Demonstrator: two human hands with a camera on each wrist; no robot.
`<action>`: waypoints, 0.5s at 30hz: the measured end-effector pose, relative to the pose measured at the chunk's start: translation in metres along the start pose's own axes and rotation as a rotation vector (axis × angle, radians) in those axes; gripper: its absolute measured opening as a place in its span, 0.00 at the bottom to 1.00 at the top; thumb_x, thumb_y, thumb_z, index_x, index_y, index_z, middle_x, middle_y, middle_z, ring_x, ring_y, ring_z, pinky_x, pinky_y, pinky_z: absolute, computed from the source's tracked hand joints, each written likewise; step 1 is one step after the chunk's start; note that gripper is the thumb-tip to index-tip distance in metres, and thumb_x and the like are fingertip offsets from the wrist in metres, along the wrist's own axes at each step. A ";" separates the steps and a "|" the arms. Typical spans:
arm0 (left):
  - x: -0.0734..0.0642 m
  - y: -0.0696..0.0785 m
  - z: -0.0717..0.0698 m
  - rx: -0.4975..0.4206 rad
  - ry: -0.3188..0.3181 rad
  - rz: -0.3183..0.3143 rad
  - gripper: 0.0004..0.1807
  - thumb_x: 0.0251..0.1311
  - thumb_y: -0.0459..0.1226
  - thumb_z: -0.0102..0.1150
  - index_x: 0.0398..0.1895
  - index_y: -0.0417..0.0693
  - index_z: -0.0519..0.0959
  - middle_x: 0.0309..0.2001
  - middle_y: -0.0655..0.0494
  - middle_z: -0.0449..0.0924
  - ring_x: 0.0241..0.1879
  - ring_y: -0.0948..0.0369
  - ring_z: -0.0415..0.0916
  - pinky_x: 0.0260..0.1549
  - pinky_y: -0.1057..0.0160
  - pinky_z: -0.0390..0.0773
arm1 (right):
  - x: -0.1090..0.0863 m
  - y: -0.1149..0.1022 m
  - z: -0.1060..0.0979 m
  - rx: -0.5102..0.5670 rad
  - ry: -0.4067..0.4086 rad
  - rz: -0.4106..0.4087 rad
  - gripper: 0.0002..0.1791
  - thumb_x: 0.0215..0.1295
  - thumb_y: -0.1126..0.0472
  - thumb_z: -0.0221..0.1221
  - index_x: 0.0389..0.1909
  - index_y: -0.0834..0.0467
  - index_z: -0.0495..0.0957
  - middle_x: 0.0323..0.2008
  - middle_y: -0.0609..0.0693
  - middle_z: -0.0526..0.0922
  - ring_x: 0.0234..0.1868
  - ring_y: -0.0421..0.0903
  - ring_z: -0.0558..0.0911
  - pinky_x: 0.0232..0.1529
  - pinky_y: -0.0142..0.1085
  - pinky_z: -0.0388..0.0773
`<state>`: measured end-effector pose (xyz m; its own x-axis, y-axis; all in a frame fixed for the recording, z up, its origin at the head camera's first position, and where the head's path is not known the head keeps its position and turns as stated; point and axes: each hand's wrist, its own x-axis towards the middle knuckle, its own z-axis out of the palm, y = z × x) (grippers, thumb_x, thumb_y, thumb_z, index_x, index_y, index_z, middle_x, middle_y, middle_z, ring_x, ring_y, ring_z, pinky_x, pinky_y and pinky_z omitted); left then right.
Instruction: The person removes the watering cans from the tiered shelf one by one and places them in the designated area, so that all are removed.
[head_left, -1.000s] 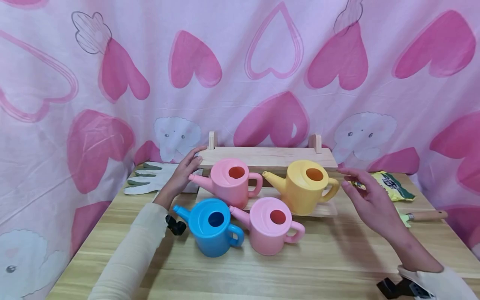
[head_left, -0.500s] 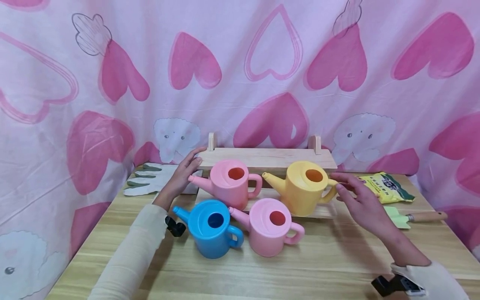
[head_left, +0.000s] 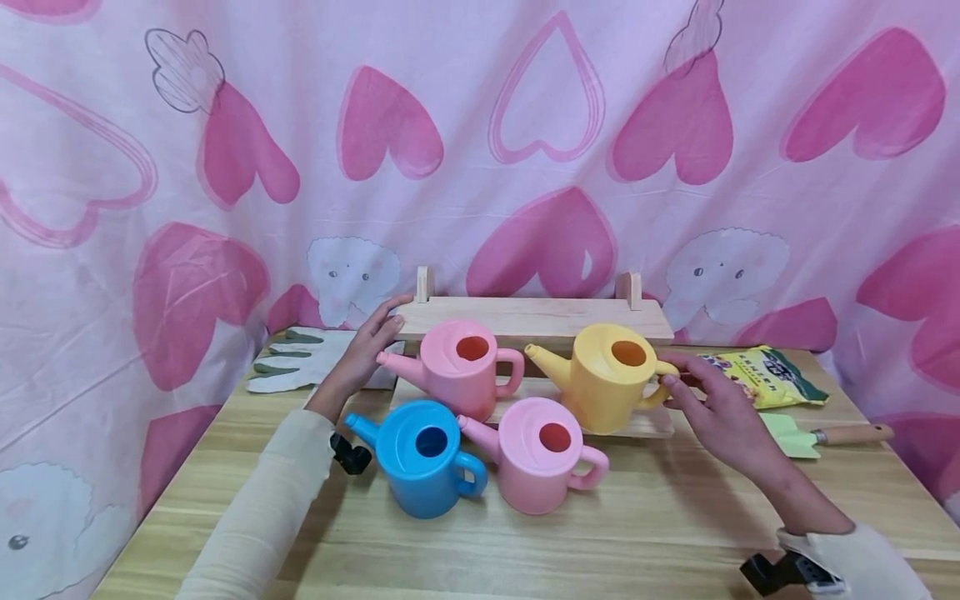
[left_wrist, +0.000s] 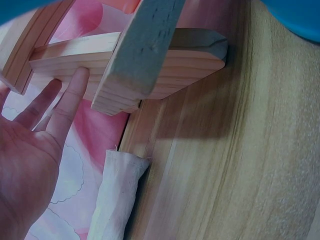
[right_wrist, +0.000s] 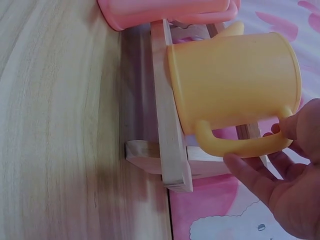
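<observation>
A yellow watering can [head_left: 600,396] stands upright on the lower step of a two-step wooden shelf [head_left: 525,315]. Its handle is pinched between the thumb and fingers of my right hand [head_left: 723,412], plainly seen in the right wrist view. Beside it on the same step is a coral-pink watering can [head_left: 450,379]. On the table in front stand a blue watering can [head_left: 412,487] and a lighter pink watering can [head_left: 528,479]. My left hand [head_left: 363,354] rests at the shelf's left end; in the left wrist view its straight fingers [left_wrist: 70,107] touch the wooden side piece.
White and green gloves [head_left: 300,362] lie left of the shelf. To the right are a yellow and green packet [head_left: 783,379] and a trowel [head_left: 855,432] with a wooden handle. A pink heart-patterned curtain [head_left: 480,167] hangs behind the table [head_left: 600,554].
My right hand has moved left from beside the yellow watering can and taken hold of its handle. The left hand and all the watering cans have stayed in place.
</observation>
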<state>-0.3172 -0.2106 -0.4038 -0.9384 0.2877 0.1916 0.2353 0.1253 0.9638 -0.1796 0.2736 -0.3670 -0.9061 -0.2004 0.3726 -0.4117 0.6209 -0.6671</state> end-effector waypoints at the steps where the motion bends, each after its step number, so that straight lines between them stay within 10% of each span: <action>1: 0.000 0.000 0.000 0.000 -0.001 -0.002 0.29 0.81 0.50 0.44 0.80 0.56 0.59 0.79 0.48 0.54 0.74 0.41 0.56 0.69 0.32 0.55 | -0.001 0.000 0.000 -0.004 0.008 0.001 0.19 0.79 0.67 0.53 0.67 0.62 0.72 0.58 0.58 0.77 0.50 0.55 0.81 0.40 0.32 0.85; 15: -0.001 0.002 0.001 0.014 0.000 -0.001 0.30 0.80 0.51 0.44 0.80 0.57 0.59 0.79 0.48 0.53 0.74 0.41 0.57 0.69 0.32 0.57 | -0.019 -0.008 -0.025 -0.042 0.098 0.016 0.18 0.77 0.68 0.56 0.64 0.66 0.75 0.54 0.57 0.78 0.43 0.32 0.81 0.36 0.27 0.83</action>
<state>-0.3151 -0.2100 -0.4022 -0.9385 0.2877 0.1908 0.2380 0.1387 0.9613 -0.1566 0.2914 -0.3528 -0.8978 -0.1163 0.4248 -0.3908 0.6552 -0.6465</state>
